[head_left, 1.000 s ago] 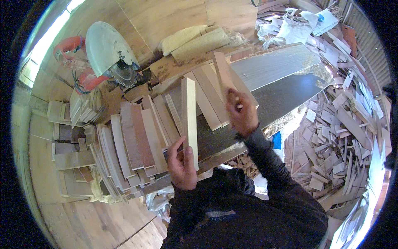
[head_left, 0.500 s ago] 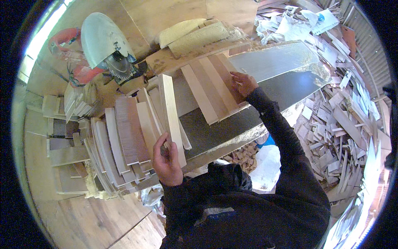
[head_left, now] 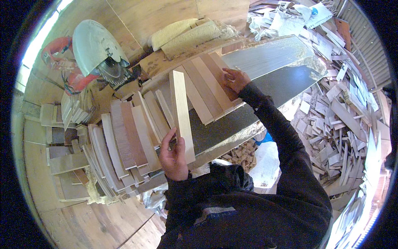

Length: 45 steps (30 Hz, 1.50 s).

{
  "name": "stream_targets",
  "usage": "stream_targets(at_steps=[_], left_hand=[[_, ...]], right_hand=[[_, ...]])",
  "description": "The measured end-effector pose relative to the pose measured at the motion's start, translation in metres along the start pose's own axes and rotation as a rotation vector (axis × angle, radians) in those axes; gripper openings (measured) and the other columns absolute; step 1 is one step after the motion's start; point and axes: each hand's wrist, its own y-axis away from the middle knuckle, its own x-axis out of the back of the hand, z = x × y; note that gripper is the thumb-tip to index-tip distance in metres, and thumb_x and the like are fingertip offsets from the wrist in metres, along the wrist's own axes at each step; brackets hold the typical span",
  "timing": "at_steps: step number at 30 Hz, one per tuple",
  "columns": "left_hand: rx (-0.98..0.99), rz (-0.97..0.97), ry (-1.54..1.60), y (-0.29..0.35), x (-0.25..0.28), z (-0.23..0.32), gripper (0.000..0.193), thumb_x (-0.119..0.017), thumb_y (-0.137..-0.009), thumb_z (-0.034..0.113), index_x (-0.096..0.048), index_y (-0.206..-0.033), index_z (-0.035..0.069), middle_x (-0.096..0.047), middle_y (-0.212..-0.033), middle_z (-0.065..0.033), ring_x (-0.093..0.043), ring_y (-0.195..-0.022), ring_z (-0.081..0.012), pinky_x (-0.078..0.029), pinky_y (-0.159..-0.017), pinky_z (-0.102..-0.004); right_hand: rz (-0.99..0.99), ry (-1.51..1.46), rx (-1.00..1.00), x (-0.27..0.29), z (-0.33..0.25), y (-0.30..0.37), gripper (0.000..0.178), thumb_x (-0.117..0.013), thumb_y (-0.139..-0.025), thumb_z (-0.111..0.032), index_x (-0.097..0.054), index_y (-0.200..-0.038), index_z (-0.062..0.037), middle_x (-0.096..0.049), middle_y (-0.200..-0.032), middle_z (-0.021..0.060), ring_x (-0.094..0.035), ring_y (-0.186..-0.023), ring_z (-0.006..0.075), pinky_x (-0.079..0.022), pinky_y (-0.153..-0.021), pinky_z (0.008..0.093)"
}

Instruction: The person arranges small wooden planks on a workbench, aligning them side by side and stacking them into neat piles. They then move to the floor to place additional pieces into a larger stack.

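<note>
Left hand (head_left: 174,159) has it pinched, thumb against fingers, right at the near end of a pale plank (head_left: 182,120) that angles away over the bench (head_left: 286,85)! Right hand (head_left: 237,81) is farther out, fingers bent, at the right edge of a row of boards (head_left: 203,93) laid side by side; gripping or just resting, can't tell. The row's near ends stop short of the bench's near edge, dark top showing between. Room to the right, where that dark top runs on beyond the hand! Tight on the left: stacked boards (head_left: 124,135) crowd right up beside the plank, the toothed saw (head_left: 99,52) behind them. Off the right edge, scraps (head_left: 323,139) lie heaped.
</note>
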Motion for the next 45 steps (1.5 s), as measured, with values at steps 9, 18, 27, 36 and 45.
stream_targets(at_steps=[9, 18, 27, 36, 45], left_hand=[[0.235, -0.037, 0.43, 0.003, -0.004, 0.001, 0.04, -0.055, -0.091, 0.012, -0.046, -0.126, -0.005, -0.056, -0.117, -0.0159, -0.062, -0.091, -0.0237, -0.053, -0.073, -0.034], [0.005, -0.221, 0.197, 0.011, -0.016, -0.004, 0.042, -0.058, -0.087, 0.007, -0.048, -0.127, -0.002, -0.051, -0.127, -0.0143, -0.052, -0.112, -0.0219, -0.042, -0.095, -0.0332], [-0.035, -0.041, -0.295, 0.001, 0.022, -0.026, 0.034, -0.059, -0.087, 0.018, -0.056, -0.117, 0.002, -0.06, -0.116, -0.012, -0.057, -0.106, -0.0211, -0.047, -0.086, -0.0314], [0.003, -0.086, -0.218, 0.004, 0.024, -0.025, 0.031, -0.058, -0.088, 0.017, -0.058, -0.115, 0.002, -0.061, -0.114, -0.0122, -0.058, -0.107, -0.0209, -0.047, -0.086, -0.0318], [0.029, -0.142, -0.098, 0.002, 0.02, -0.029, 0.032, -0.058, -0.088, 0.017, -0.056, -0.117, 0.001, -0.062, -0.113, -0.0123, -0.058, -0.106, -0.02, -0.048, -0.086, -0.0316]], right_hand=[[0.157, -0.06, 0.07, 0.002, -0.063, 0.033, 0.04, -0.068, -0.08, -0.022, -0.059, -0.111, 0.0008, -0.068, -0.092, 0.0148, -0.066, -0.083, 0.0194, -0.052, -0.074, 0.0331], [-0.152, -0.618, 0.104, 0.007, -0.155, 0.113, 0.062, -0.068, -0.082, -0.02, -0.038, -0.132, 0.0017, -0.064, -0.097, 0.0127, -0.061, -0.089, 0.0174, -0.051, -0.074, 0.0311], [0.063, 0.27, -0.075, 0.04, -0.023, 0.013, 0.068, -0.07, -0.073, -0.04, -0.051, -0.121, 0.0045, -0.061, -0.105, 0.0271, -0.061, -0.098, 0.0362, -0.049, -0.084, 0.0388], [0.15, 0.376, -0.014, 0.009, -0.006, 0.004, 0.057, -0.069, -0.073, -0.035, -0.057, -0.114, 0.0034, -0.064, -0.094, 0.0222, -0.062, -0.088, 0.036, -0.05, -0.08, 0.041], [-0.265, 0.118, -0.257, 0.026, 0.007, -0.027, 0.059, -0.074, -0.069, -0.037, -0.056, -0.11, 0.0021, -0.065, -0.091, 0.0189, -0.064, -0.084, 0.0265, -0.051, -0.073, 0.0371]])
